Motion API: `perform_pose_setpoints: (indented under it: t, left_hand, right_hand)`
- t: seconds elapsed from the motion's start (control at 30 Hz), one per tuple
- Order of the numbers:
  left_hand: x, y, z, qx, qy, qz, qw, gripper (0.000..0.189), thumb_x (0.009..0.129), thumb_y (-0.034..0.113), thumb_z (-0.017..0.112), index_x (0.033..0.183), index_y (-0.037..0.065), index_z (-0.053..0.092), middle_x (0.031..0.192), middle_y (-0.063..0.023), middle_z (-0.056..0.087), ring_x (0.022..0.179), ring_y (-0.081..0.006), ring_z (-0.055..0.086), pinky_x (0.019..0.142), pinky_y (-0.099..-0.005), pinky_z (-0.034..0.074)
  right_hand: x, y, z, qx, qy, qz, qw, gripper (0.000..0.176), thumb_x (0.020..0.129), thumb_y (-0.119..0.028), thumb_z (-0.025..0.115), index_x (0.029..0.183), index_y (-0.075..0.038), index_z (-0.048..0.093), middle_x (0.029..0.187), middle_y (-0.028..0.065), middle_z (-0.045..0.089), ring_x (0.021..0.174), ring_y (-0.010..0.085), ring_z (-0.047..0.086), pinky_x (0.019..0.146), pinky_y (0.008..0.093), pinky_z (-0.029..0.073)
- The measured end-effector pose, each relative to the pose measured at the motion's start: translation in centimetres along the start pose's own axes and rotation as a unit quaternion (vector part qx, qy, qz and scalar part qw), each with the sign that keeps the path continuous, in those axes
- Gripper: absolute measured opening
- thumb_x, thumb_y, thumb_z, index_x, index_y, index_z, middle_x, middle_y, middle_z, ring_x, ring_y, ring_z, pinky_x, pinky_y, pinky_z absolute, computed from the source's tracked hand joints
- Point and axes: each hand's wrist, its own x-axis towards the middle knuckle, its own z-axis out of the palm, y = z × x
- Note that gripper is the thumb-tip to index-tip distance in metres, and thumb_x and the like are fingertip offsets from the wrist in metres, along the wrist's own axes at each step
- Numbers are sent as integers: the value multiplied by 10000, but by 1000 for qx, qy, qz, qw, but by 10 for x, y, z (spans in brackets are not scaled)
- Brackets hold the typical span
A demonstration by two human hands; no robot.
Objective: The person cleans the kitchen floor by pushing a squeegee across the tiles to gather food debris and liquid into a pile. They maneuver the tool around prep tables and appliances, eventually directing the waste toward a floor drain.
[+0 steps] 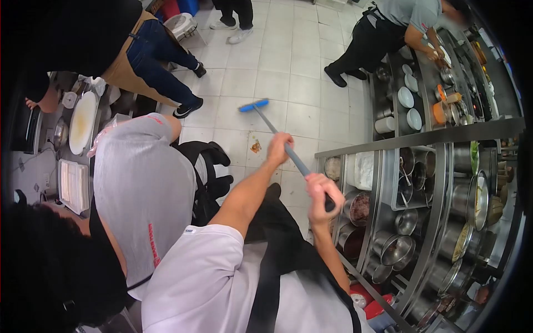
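Note:
A broom with a grey handle and a blue head slants across the view, its head down on the tiled floor. My left hand is closed around the middle stretch of the handle. Higher up, close to the handle's dark end, my right hand is wrapped around it. On the tiles between the broom head and my body lies a small patch of orange-brown food scraps.
At right stands a metal rack holding pots, bowls and food containers. A co-worker in a grey shirt is close on my left. Another person stands beyond, and one more leans over the right-hand counter.

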Motion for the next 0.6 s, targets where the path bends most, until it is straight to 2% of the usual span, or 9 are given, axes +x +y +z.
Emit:
perform_pose_setpoints:
  t: [0.07,0.17,0.27,0.37,0.43,0.5,0.6]
  left_hand:
    - [11,-30,-25,123,-28,-42,991,113,773,78,746,855,115,678,1059,-107,653,1064,-348,608,881,-479,510]
    - [8,-40,-50,266,-97,-91,955,175,740,114,785,874,127,674,1138,-103,643,1128,-347,599,945,-489,509]
    - [-12,-35,-67,243,-234,-99,936,194,753,186,829,907,155,715,1190,-67,618,1252,-310,528,978,-575,476]
    - [-53,-47,-45,198,-297,-101,928,230,749,228,842,932,154,723,1187,-72,619,1275,-315,523,988,-568,477]
    - [-75,-23,-42,174,-305,-69,934,221,757,247,829,934,150,740,1157,-95,625,1245,-330,547,978,-569,479]
    - [-94,-21,-23,159,-357,-56,919,225,742,262,828,921,150,749,1130,-100,630,1199,-339,568,951,-562,480]
    - [-84,6,-17,166,-405,-34,898,235,721,286,828,901,152,761,1101,-106,640,1149,-348,591,916,-549,477]
  right_hand:
    - [-1,42,15,7,-16,17,1000,235,925,17,567,704,8,486,679,76,551,649,194,534,830,448,534]
    - [-3,51,19,18,-70,37,997,231,914,34,560,696,6,489,669,75,541,632,189,521,819,433,534]
    - [-9,9,23,-25,-120,59,991,222,879,54,571,675,4,501,666,101,544,627,237,546,810,442,539]
    - [-18,-47,12,-55,-156,97,981,200,850,66,578,666,11,523,681,120,563,643,286,581,807,468,546]
    - [-20,-80,7,-57,-153,112,980,212,853,53,593,661,12,513,655,112,544,618,275,553,778,466,533]
    - [-20,-108,2,-50,-147,137,978,217,852,43,609,662,9,510,650,106,539,610,260,540,758,456,523]
    - [-12,-127,0,-46,-104,152,982,225,845,31,640,668,4,504,647,91,540,598,233,522,716,437,501]
